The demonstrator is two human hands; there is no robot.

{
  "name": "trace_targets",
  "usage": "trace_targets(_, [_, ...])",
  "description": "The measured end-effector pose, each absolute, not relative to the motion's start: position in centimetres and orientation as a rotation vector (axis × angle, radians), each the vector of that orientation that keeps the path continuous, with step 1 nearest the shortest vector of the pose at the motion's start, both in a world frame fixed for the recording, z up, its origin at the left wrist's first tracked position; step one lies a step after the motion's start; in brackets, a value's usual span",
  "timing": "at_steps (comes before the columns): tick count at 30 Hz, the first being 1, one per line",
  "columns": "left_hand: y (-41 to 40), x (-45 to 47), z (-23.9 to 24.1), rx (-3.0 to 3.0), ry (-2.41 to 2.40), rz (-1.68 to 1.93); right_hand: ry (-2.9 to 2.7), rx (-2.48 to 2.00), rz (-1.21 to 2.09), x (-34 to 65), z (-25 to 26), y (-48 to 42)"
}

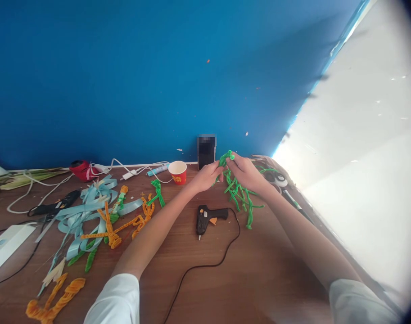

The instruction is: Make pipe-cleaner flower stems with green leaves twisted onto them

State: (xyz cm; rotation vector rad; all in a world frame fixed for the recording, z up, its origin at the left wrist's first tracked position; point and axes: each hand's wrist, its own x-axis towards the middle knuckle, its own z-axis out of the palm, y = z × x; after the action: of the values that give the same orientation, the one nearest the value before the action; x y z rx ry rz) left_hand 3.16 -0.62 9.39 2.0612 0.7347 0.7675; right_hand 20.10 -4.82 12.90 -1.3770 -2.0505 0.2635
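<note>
My left hand [207, 176] and my right hand [245, 173] meet at the top of a green pipe-cleaner figure [237, 191], both pinching its twisted strands. Its loose green legs hang down onto the wooden tabletop [191, 265]. Below my hands lies a black hot glue gun [207, 218] with an orange trigger, its thin black cord [205, 265] curving toward me. A smaller green twisted piece [157, 192] lies left of my left hand.
Light blue ribbons [87, 211] and orange twisted pipe-cleaner pieces [109, 231] lie at left, beside a white power strip [7, 243]. A red paper cup [177, 173] and an upright phone [206, 152] stand against the blue wall [158, 76].
</note>
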Motion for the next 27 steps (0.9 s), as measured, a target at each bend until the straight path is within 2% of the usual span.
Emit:
trace_targets(5, [-0.9, 3.6, 9.3, 1.874, 0.739, 0.788, -1.905, -1.386, 0.35, 20.1, 13.2, -5.1])
trace_targets(11, [-0.6, 3.8, 8.7, 1.512, 0.736, 0.798, -1.639, -1.321, 0.894, 20.5, 14.0, -5.4])
trace_targets(13, [-0.6, 3.8, 8.7, 1.469, 0.729, 0.792, -1.596, -1.274, 0.971, 20.6, 14.0, -5.3])
trace_targets(19, [-0.5, 3.7, 8.3, 1.567, 0.793, 0.699, -1.475, -1.166, 0.826, 20.3, 13.3, -4.9])
trace_targets(27, [-0.7, 4.2, 8.3, 1.618, 0.999, 0.776, -1.715, -1.177, 0.48, 19.5, 13.1, -5.4])
